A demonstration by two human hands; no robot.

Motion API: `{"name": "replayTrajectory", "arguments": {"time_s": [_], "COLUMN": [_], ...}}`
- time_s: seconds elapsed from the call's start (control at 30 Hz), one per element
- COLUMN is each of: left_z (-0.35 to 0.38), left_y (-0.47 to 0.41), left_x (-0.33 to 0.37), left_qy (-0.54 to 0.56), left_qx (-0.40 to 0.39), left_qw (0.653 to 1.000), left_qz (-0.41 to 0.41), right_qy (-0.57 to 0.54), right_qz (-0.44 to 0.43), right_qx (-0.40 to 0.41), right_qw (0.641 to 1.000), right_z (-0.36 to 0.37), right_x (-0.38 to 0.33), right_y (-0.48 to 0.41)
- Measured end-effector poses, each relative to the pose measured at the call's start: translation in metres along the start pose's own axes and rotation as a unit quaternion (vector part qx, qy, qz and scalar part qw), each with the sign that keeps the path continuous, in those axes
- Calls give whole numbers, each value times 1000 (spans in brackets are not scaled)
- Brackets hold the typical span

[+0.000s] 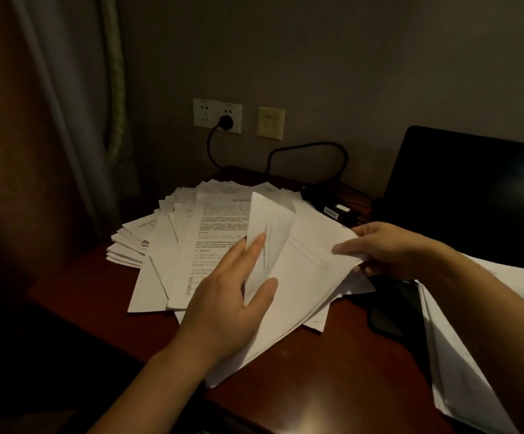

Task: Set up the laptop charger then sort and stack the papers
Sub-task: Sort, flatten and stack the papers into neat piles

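Left hand is in on the papers, fingers straight and together, thumb spread, with a curled sheet caught between thumb and fingers. Right hand clamps the far edge of a blank bundle, thumb on top, fingers curled under. Beneath them the pile fans loose across the left of the desk, printed pages up, spilling toward the curtain. A second stack lies at the right edge, partly under the right forearm. Charger's in: plug sits in the socket, cable loops along the wall, and the brick rests just behind the pile, beside the laptop, which stands open with a dark screen. A yellowish plate is next to the socket. Something dark and flat lies between bundle and stack, too dim to tell what.
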State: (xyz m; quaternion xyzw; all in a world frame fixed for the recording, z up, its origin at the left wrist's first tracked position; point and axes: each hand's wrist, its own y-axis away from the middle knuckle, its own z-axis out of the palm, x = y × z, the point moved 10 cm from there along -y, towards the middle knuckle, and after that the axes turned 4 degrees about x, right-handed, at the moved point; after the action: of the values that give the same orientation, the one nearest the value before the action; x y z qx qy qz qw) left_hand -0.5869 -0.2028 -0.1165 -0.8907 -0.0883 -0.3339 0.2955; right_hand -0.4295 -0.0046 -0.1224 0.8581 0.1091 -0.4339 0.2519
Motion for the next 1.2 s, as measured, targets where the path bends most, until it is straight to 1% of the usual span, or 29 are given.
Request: {"name": "replayTrajectory", "arguments": {"time_s": [0.03, 0.1, 0.13, 0.17, 0.2, 0.23, 0.3, 0.33, 0.4, 0.47, 0.5, 0.57, 0.63, 0.67, 0.77, 0.9, 1.0, 1.07, 1.13, 1.2], "left_z": [-2, -9, -13, -17, -19, -18, -11, -6, 2, 3, 4, 10, 22, 26, 32, 39, 41, 40, 35, 30], "left_y": [0, -1, -2, -3, -4, -6, -9, -9, -6, -5, -5, -5, -3, -2, 0, 1, 3, 2, 0, -1], "left_x": [1, 7, 12, 18, 24, 30, 39, 44, 48, 52, 52, 48, 42, 40, 38, 37, 30, 23, 16, 11], "left_qy": [12, 24, 15, 0, -13, -18, -11, -7, -45, -98, -94, -35, 15, 23, 42, 78, 113, 124, 122, 138], "left_qx": [4, 17, 27, 37, 40, 37, 8, -11, -43, -48, -52, -86, -130, -140, -145, -151, -147, -140, -111, -75], "left_qw": [1000, 1000, 1000, 999, 999, 999, 999, 999, 996, 990, 990, 993, 991, 990, 988, 985, 982, 982, 986, 986], "left_qz": [-3, -3, 0, 7, 15, 21, 31, 37, 58, 88, 95, 75, 37, 24, 5, -14, -25, -33, -34, -51], "right_qy": [-41, -110, -129, -143, -154, -158, -167, -189, -243, -243, -229, -212, -218, -225, -237, -190, -134, -117, -119, -129], "right_qz": [-14, -41, -48, -46, -38, -24, 6, 15, 20, 11, 5, -8, -14, -15, -21, -63, -112, -133, -121, -88], "right_qx": [35, 141, 174, 173, 142, 89, -9, -42, -80, -101, -115, -136, -133, -126, -97, -64, 7, 37, 18, -52], "right_qw": [998, 983, 975, 973, 977, 983, 986, 981, 967, 965, 967, 968, 967, 966, 966, 978, 985, 983, 985, 986], "right_z": [-6, -20, -22, -18, -8, 5, 28, 35, 42, 44, 47, 53, 54, 54, 48, 48, 46, 44, 45, 51], "right_x": [2, 12, 18, 25, 31, 36, 41, 42, 39, 38, 38, 39, 40, 41, 43, 41, 32, 29, 31, 36], "right_y": [4, 13, 21, 27, 33, 41, 58, 65, 76, 80, 83, 84, 84, 82, 79, 78, 84, 86, 85, 85]}}
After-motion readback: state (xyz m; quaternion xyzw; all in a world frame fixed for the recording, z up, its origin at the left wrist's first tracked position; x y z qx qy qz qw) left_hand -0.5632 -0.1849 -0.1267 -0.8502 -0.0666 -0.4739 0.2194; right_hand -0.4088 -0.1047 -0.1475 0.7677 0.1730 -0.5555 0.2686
